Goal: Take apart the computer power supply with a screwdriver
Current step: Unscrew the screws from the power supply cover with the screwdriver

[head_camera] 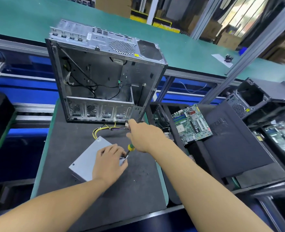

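Two hands work on one corner of the power supply (86, 158), which lies flat on the table (68, 131) at 6 o'clock from the open computer case (104, 67). The left hand (109, 162) clamps that corner, fingers bent over the top and thumb at the edge, probably to stop the box turning. The right hand (145, 136) has its fingers wrapped round the screwdriver (130, 147), tip down at the corner. Its yellow wires (96, 131) trail toward 12 o'clock. Inside the case only loose black cables show; a motherboard (191, 125) lies at 3 o'clock.
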The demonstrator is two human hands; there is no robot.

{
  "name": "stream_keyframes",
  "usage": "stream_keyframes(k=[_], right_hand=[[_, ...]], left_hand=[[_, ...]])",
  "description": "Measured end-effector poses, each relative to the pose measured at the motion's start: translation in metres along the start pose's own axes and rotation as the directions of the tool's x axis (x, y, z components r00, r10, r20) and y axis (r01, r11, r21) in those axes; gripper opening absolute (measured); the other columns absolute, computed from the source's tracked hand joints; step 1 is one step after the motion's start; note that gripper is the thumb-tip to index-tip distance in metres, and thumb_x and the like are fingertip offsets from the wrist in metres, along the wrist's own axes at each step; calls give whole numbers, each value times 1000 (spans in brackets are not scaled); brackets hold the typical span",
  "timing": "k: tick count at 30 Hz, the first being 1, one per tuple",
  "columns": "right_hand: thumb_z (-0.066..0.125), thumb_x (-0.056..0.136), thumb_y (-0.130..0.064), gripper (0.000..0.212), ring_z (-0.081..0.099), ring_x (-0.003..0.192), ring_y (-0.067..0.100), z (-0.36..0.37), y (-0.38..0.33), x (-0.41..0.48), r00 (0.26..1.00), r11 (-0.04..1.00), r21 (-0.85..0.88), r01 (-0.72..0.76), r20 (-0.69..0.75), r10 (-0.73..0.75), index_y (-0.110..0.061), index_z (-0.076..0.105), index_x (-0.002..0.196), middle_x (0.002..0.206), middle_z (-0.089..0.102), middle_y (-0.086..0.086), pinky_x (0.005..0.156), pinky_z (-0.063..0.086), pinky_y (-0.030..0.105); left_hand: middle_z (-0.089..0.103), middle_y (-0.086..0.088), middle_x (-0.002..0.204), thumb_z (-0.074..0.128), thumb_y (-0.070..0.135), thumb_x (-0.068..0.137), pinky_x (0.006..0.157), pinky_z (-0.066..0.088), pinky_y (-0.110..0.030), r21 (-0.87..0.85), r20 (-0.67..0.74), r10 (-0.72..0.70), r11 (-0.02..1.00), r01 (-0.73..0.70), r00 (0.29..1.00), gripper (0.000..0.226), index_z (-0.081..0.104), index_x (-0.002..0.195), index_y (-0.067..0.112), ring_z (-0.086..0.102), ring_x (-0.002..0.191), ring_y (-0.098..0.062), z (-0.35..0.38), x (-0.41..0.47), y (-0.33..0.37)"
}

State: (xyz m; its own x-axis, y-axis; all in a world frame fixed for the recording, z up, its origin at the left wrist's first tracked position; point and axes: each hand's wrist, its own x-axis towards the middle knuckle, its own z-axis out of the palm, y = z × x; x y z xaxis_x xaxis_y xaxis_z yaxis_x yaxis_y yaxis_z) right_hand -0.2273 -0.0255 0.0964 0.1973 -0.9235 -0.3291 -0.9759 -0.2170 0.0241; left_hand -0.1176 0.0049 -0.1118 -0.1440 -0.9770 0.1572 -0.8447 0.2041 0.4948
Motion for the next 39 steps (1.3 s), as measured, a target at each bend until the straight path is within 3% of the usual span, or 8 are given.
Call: stream_keyframes(k=[6, 16, 21, 26, 31, 33, 37, 39], right_hand=[[55, 90, -11, 33, 42, 105, 29, 0, -2, 7, 997, 996, 47, 78, 17, -79, -16, 44, 121, 119, 43, 7, 70, 34, 38], [53, 88, -20, 8, 56, 92, 29, -5, -4, 16, 998, 991, 122, 58, -31, -54, -27, 49, 91, 104, 56, 1, 77, 50, 38], [58, 86, -20, 8, 52, 86, 23, -18, 16, 14, 997, 981, 179, 77, -43, -70, -22, 54, 93, 94, 53, -1, 68, 43, 32], [58, 85, -20, 8, 56, 88, 23, -26, 54, 3, 994, 981, 171, 89, -75, -77, -20, 58, 93, 98, 60, 1, 72, 52, 35], [59, 89, -27, 7, 57, 79, 22, -27, 105, -5, 999, 990, 135, 38, 9, -40, -23, 55, 92, 89, 54, -3, 60, 43, 30], [59, 89, -28, 8, 59, 85, 25, -28, 124, -10, 999, 991, 133, 26, 22, -29, -24, 53, 91, 94, 55, 0, 67, 47, 31], [61, 89, -26, 10, 54, 84, 23, -28, 166, -28, 999, 980, 198, -27, -31, 34, -25, 51, 90, 98, 52, 0, 68, 42, 30], [60, 90, -27, 10, 54, 84, 23, -25, 187, -39, 996, 972, 225, -68, -47, 81, -25, 51, 93, 97, 49, 0, 67, 42, 32]], left_hand=[[58, 25, 101, 61, 42, 88, 98, 23, -25, -28, -8, -4, 1000, 3, 1000, 4, 60, 90, 39, 44, 127, -1, 3, 1, -1], [58, 29, 109, 55, 42, 95, 98, 20, -19, -116, 21, -13, 993, 15, 1000, 7, 60, 92, 38, 40, 125, 6, -3, 2, -3], [50, 26, 92, 50, 37, 97, 99, 30, -23, -180, -36, -26, 983, 19, 999, 10, 47, 89, 40, 46, 92, 2, -12, 2, 0], [60, 24, 86, 58, 28, 96, 93, 27, -22, -284, -79, -124, 954, 96, 989, 15, 54, 85, 38, 46, 100, 7, -15, -2, 10], [67, 16, 74, 70, 15, 85, 65, 48, -16, -590, 165, -13, 800, 109, 986, 23, 59, 79, 34, 61, 66, -5, -19, 13, 72], [73, 3, 79, 67, 9, 88, 66, 51, -19, -704, 309, -64, 655, 273, 949, 16, 68, 87, 25, 69, 68, -9, -6, 20, 102], [75, -11, 81, 63, 9, 95, 58, 54, -26, -646, 665, -235, 295, 704, 709, 11, 69, 90, 1, 72, 70, -18, 33, 35, 144], [76, -12, 82, 64, 9, 95, 57, 58, -26, -540, 772, -253, 221, 812, 583, 12, 67, 97, -3, 74, 70, -18, 45, 43, 161]])
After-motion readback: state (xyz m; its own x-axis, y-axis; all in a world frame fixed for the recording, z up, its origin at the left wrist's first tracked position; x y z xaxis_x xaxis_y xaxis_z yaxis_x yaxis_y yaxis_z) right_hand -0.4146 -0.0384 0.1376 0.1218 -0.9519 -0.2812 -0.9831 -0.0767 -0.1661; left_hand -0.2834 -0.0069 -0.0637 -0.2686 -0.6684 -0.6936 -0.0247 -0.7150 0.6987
